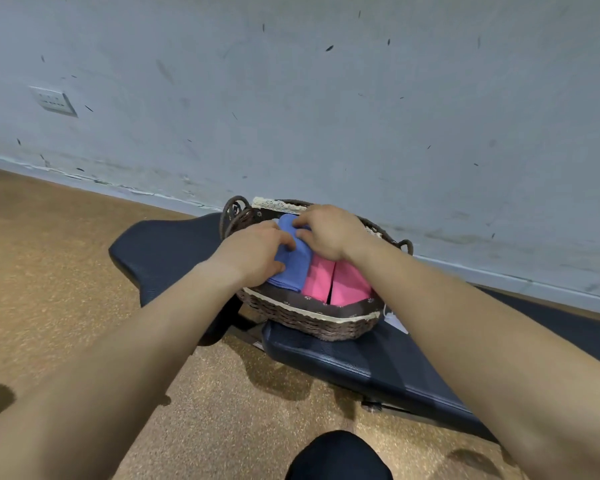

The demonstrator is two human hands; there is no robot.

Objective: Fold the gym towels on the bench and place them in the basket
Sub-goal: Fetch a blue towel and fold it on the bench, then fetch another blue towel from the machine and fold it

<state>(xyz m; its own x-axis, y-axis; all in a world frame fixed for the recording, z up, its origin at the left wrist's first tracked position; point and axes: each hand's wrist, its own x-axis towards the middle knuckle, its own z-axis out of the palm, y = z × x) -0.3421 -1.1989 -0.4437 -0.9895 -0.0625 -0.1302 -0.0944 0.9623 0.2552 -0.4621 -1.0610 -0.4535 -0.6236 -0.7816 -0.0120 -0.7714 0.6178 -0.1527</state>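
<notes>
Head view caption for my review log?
Left hand and right hand grip a blue towel in the wicker basket beside pink towels.

One view only, worn on the head: it looks forward and down, wide-angle, close over the basket [312, 322] on the surface [343, 362], wall [326, 98] up top, floor [66, 271] at left.

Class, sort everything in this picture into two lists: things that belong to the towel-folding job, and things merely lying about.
Belongs to the job: blue towel, gripped by left hand and right hand; pink towels; basket; bench.

Merely there: wall socket; floor; wall.
</notes>
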